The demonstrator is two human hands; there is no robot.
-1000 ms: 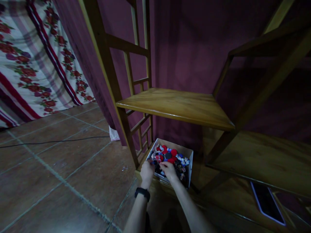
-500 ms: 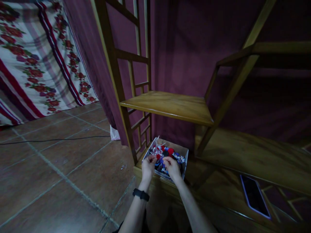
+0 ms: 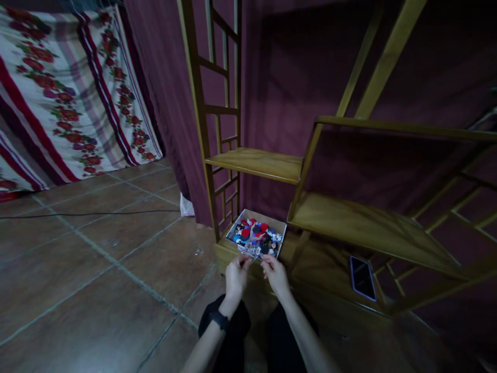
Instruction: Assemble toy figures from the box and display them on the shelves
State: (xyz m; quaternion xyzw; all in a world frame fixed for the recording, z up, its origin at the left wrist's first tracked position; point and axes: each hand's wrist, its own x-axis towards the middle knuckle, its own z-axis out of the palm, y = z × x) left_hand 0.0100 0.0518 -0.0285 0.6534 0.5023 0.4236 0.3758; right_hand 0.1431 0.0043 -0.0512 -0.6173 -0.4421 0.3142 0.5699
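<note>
Between both hands a small piece of clear, shiny plastic, like a wrapper (image 3: 253,250), is stretched just over the near edge of an open box. My left hand (image 3: 236,275), a dark watch on its wrist, pinches the plastic's left side. On the right side, the fingertips of my right hand (image 3: 276,275) pinch it too. The white-walled cardboard box (image 3: 282,230) is filled with small red, blue, black and white pieces (image 3: 264,228) whose kind is too small to make out.
The box sits on the low base of a wooden shelf unit (image 3: 260,161). A phone-like device (image 3: 362,278) lies on the base at right. A scrap of clear plastic (image 3: 199,252) and a black cable (image 3: 89,213) are on the tiled floor. A purple curtain (image 3: 163,103) hangs behind.
Both hands have drawn back from over the pieces toward me, and the clear plastic is now held at the box's near edge. The head view has shifted.
</note>
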